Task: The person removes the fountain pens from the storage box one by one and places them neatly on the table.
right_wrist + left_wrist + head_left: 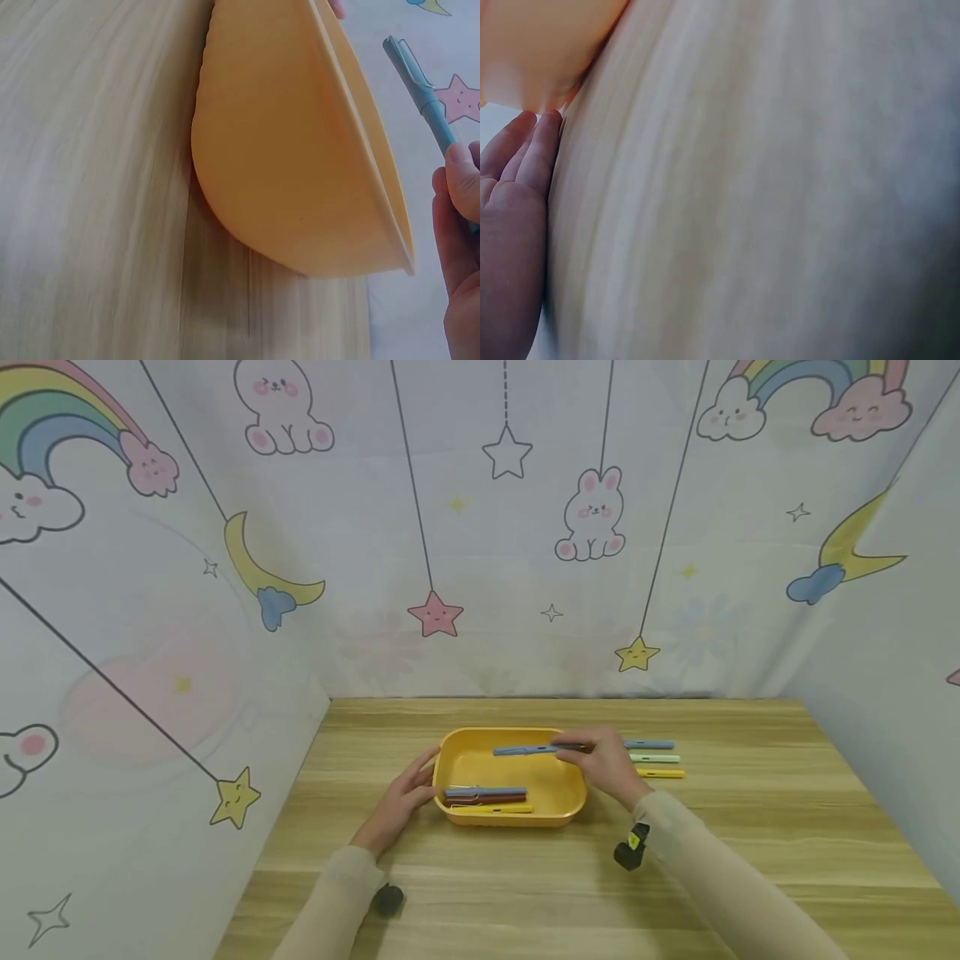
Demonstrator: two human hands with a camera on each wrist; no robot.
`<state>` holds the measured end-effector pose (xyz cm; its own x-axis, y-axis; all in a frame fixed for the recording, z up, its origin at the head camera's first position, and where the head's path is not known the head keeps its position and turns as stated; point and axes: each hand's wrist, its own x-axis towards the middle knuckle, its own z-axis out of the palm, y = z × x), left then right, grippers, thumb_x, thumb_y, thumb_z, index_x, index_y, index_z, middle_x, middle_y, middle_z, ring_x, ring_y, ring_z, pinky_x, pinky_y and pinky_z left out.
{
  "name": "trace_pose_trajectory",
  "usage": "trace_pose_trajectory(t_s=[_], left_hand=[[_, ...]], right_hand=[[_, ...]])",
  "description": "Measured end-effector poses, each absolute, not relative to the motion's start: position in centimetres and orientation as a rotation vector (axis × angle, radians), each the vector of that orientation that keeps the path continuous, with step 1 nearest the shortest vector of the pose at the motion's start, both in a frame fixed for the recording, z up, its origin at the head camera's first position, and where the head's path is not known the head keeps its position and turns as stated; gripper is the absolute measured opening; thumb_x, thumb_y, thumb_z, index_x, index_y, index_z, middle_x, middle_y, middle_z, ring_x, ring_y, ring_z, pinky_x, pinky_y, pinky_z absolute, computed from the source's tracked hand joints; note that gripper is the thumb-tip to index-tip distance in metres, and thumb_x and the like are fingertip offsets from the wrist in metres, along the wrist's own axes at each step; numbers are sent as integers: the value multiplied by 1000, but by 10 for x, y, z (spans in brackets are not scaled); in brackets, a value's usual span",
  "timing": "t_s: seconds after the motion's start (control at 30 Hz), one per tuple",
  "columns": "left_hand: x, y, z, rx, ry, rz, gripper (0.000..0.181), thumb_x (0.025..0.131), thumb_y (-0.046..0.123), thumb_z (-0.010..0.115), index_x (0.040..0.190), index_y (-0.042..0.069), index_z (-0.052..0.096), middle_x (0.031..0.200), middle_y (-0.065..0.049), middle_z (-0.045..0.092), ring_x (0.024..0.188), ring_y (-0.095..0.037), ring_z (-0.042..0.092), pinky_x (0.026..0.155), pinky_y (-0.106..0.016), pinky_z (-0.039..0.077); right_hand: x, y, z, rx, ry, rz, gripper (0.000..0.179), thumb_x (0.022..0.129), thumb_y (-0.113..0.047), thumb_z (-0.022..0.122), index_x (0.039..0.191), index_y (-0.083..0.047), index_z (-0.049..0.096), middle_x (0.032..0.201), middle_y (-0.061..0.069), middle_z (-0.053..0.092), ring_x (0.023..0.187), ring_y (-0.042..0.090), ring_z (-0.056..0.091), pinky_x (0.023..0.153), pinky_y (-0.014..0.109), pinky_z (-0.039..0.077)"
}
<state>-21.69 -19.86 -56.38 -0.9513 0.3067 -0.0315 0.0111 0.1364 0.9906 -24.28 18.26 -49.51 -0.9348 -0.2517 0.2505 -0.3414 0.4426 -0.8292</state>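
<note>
tray (555, 787) on table (487, 885); three pens (495, 792) inside (near-left); one pen (525, 750) above; other pens (660, 759) right of tray

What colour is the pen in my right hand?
Light blue; the pen shows best in the right wrist view.

- Head view: from above the near side, facing forward and down over the table (510, 893) to the far wall (495, 539); widest and farthest back.
- Left wrist view: low, close to the table, rolled sideways, facing along the left hand (400, 802) to the yellow tray (551, 787).
- Right wrist view: close by the tray's right end, also rolled, facing the far side.
- Head and left wrist share left hand and tray; head and right wrist, tray, right hand (603, 767), blue pen (525, 750), pink star (435, 615).
</note>
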Motion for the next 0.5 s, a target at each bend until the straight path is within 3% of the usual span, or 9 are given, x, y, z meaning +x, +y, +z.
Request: trace_pose_trajectory(t_s=[0.33,0.5], left_hand=[[-217,-199,-564,318,2179,1903,66,105,20,61,164,35,36,166,-10,41,154,-29,38,124,-56,29],[-217,-199,-563,313,2170,1905,67,104,23,62,164,35,35,166,-10,41,154,-28,38,124,-56,29]], right_hand=[[-239,204,-498,492,-2513,1553,24,90,-1,80,114,-4,82,112,11,80,101,23,77,81,27,62],[-234,219,-495,424,-2551,1594,25,93,-8,79,118,-7,81,115,9,79,97,15,77,75,45,64]])
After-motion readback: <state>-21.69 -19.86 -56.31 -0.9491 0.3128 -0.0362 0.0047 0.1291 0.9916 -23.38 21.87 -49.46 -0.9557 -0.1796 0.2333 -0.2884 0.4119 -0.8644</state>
